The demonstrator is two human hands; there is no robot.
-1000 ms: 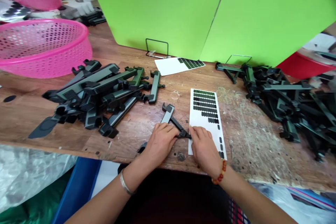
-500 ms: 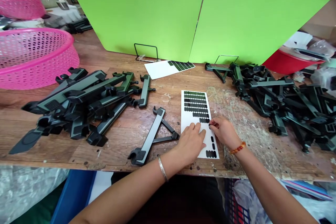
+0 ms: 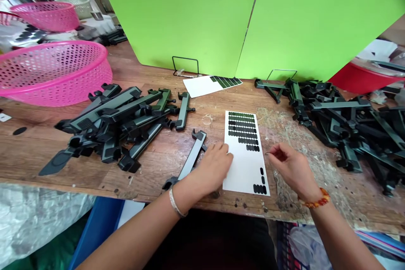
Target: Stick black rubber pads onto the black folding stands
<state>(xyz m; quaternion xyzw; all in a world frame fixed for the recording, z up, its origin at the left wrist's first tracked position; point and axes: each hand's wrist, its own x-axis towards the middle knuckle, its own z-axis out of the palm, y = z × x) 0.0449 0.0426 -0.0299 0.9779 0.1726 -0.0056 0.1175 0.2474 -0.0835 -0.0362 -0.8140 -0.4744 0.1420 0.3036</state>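
My right hand (image 3: 291, 168) is raised just off the right edge of a white sticker sheet (image 3: 242, 168), pinching a small dark sticker (image 3: 267, 153) between thumb and forefinger. Rows of black oval stickers (image 3: 243, 127) cover the sheet's upper part, with several more at its lower right. My left hand (image 3: 215, 164) lies at the sheet's left edge, fingers stretched out, over the folding leg of a grey and black hook-ended bracket (image 3: 191, 158). The hand hides most of that leg; I cannot tell whether it touches the bracket.
Similar brackets lie heaped at left (image 3: 117, 122) and right (image 3: 348, 122). A second sticker sheet (image 3: 201, 86) lies in front of a green board (image 3: 190, 17). Behind the left heap stands a pink basket (image 3: 57, 88), and a red tub (image 3: 357, 78) is at far right.
My right hand has peeled a sticker from the sheet and moved right with it. My left hand has slid left off the sheet's middle, toward the bracket. The view has shifted slightly.
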